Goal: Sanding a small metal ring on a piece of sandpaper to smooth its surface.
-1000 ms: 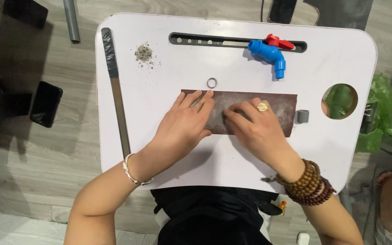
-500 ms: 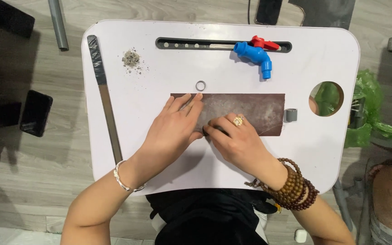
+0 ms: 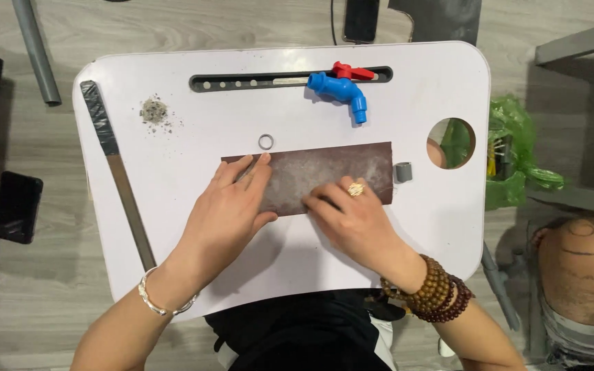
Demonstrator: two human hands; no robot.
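a dark brown abrasive sheet lies flat across the middle of the white lap tray. the left hand rests flat on the sheet's left end, fingers spread and holding nothing. the right hand presses fingertips on its lower middle; whether they pinch something cannot be told. a small metal ring lies just above, a blue plastic tap farther up.

We sat in a makeshift home workshop: a white lap desk over grey wood flooring, with a blue plastic tap near its far edge.
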